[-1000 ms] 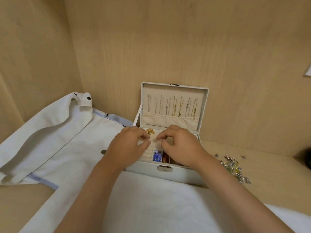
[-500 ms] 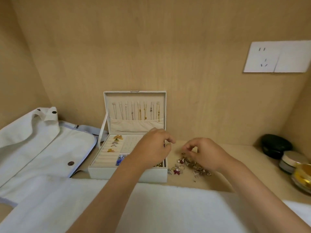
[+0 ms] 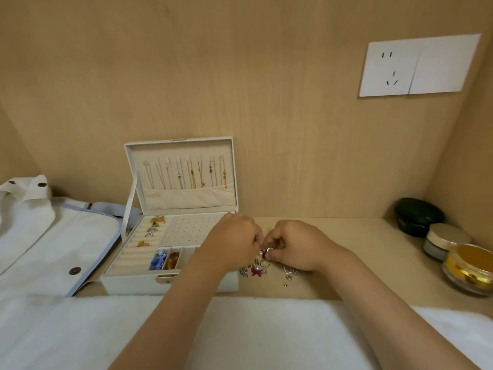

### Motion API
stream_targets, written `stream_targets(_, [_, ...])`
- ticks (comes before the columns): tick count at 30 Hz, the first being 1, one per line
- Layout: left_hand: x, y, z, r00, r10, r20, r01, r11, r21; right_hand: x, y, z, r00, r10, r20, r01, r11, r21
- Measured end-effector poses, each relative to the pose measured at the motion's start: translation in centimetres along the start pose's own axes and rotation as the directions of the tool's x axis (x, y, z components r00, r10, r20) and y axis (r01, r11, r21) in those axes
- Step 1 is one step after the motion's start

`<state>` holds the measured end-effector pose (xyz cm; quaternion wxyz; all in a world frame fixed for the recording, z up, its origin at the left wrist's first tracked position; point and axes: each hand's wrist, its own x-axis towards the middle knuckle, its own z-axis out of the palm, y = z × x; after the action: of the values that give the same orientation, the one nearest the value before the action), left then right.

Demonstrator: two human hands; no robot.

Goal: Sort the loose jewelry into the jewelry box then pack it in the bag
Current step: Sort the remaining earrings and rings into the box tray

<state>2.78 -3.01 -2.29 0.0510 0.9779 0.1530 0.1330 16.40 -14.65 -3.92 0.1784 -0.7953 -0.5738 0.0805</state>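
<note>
A white jewelry box (image 3: pixel 138 284) stands open on the wooden shelf, several necklaces hanging in its raised lid (image 3: pixel 181 173) and rings and coloured pieces in its tray. Just right of the box lies a small pile of loose jewelry (image 3: pixel 257 268). My left hand (image 3: pixel 231 243) and my right hand (image 3: pixel 294 244) meet above that pile, fingertips together. They pinch a small piece with a pearl and a red part (image 3: pixel 264 252) between them. A white bag with a light blue edge (image 3: pixel 40 236) lies flat to the left of the box.
A white towel (image 3: pixel 240 332) covers the front of the shelf under my forearms. At the right stand a dark round case (image 3: pixel 418 216), a grey jar with a pale lid (image 3: pixel 442 240) and a gold-lidded glass jar (image 3: pixel 469 268). A wall socket (image 3: pixel 416 65) sits on the back panel.
Both hands left the box tray and moved right to the loose pile. They have come together and lifted a small pearl piece. The view has swung right.
</note>
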Motion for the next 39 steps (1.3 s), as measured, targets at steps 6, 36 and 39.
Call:
stream_targets(6, [-0.3, -0.7, 0.3, 0.999, 0.029, -0.041, -0.033, 0.993, -0.113, -0.5, -0.2, -0.4, 0.998, -0.047, 0.04, 0.045, 0.998, 0.053])
stream_targets(36, [-2.0, -0.6, 0.1, 0.978, -0.155, -0.137, 0.09, 0.916, -0.391, -1.5, 1.6, -2.9, 0.982, 0.017, 0.187, -0.078, 0.943, 0.325])
stream_targets(39, [-2.0, -0.5, 0.2, 0.982, -0.14, -0.129, 0.086, 0.93, -0.356, -1.6, 1.5, -2.8, 0.967, 0.061, 0.249, -0.113, 0.974, 0.197])
